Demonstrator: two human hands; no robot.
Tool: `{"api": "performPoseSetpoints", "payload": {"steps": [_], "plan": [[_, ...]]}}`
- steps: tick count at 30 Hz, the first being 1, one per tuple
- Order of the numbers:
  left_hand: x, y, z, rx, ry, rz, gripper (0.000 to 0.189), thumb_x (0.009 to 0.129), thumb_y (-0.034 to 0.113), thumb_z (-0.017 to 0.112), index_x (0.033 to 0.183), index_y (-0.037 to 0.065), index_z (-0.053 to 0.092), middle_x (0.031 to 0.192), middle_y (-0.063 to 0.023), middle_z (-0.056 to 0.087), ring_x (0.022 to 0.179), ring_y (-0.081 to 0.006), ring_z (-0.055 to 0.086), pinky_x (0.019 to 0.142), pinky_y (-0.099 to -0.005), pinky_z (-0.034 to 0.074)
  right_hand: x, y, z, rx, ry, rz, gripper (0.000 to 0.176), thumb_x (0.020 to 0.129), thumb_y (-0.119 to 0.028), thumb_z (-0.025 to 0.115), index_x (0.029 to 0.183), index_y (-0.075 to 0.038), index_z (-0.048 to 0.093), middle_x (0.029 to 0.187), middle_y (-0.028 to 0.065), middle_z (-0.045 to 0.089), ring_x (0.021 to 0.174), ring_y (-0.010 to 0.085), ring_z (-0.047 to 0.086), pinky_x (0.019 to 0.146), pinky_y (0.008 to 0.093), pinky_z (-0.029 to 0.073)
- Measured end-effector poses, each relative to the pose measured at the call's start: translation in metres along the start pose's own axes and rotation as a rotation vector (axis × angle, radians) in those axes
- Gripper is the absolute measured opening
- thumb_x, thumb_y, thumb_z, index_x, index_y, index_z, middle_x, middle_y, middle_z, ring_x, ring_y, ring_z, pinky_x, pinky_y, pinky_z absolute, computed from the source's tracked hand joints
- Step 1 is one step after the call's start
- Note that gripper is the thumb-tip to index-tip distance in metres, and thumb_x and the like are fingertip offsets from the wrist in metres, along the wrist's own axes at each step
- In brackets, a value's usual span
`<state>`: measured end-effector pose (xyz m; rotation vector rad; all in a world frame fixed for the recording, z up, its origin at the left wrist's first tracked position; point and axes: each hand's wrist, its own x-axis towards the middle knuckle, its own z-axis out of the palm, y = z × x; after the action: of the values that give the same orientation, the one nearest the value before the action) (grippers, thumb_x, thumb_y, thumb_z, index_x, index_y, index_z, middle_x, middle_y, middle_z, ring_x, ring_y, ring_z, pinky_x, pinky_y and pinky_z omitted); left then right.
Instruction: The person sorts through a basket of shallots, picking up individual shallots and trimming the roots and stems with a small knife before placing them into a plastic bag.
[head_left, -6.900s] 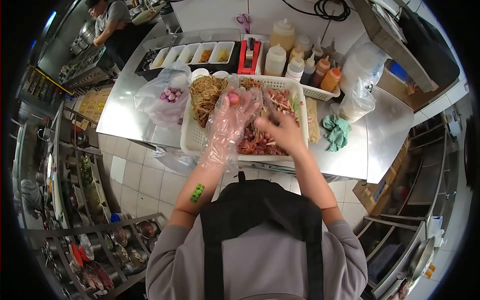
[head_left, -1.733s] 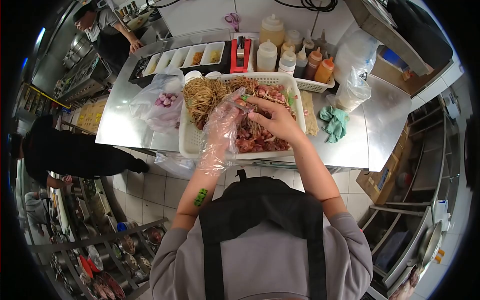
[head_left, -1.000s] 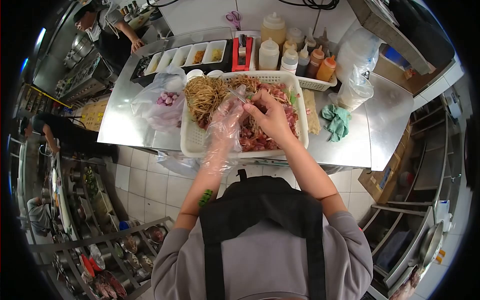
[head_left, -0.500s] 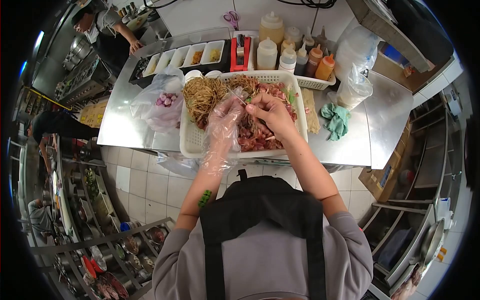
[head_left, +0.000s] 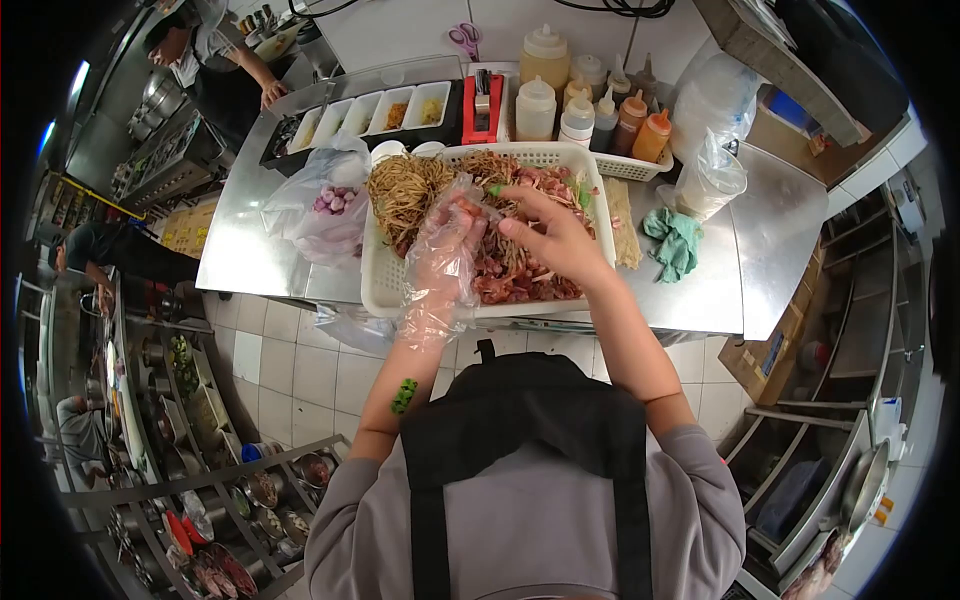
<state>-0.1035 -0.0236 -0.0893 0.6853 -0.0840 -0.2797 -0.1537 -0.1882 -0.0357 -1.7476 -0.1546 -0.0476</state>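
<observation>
Presently, reddish scraps (head_left: 515, 284) are being overhung by the loosely parted right hand (head_left: 553, 236), nearer than the curled left hand (head_left: 452, 226), both grasps unclear.

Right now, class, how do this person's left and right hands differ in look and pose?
The left hand is covered by a loose, clear plastic glove; the right hand is bare. The left hand points mostly forward, away from the body, while the right hand angles across toward the left one. Both hands are above the white basket.
</observation>
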Motion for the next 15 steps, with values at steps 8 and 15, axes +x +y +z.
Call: {"api": "performPoseSetpoints", "payload": {"steps": [8,15], "plan": [[0.0028,-0.0040,-0.0098,-0.033,-0.134,0.059,0.037,0.081,0.003,0.066,0.115,0.004,0.050,0.110,-0.0075,0.057,0.095,-0.0150,0.059,0.083,-0.0271,0.052,-0.0037,0.0034,0.0095,-0.120,-0.053,-0.149,0.042,0.088,-0.022,0.060,0.126,-0.005,0.051,0.125,0.0137,0.054,0.115,0.0230,0.052,0.096,0.0315,0.039],[0.0032,-0.0043,-0.0024,0.105,-0.113,0.123,0.033,0.079,0.003,0.068,0.109,0.007,0.055,0.101,-0.0031,0.059,0.088,-0.0128,0.058,0.079,-0.0265,0.051,0.0000,0.0100,0.0124,-0.053,-0.039,-0.174,0.039,0.088,-0.020,0.060,0.123,-0.004,0.052,0.120,0.0140,0.057,0.110,0.0236,0.054,0.095,0.0326,0.040]]}}
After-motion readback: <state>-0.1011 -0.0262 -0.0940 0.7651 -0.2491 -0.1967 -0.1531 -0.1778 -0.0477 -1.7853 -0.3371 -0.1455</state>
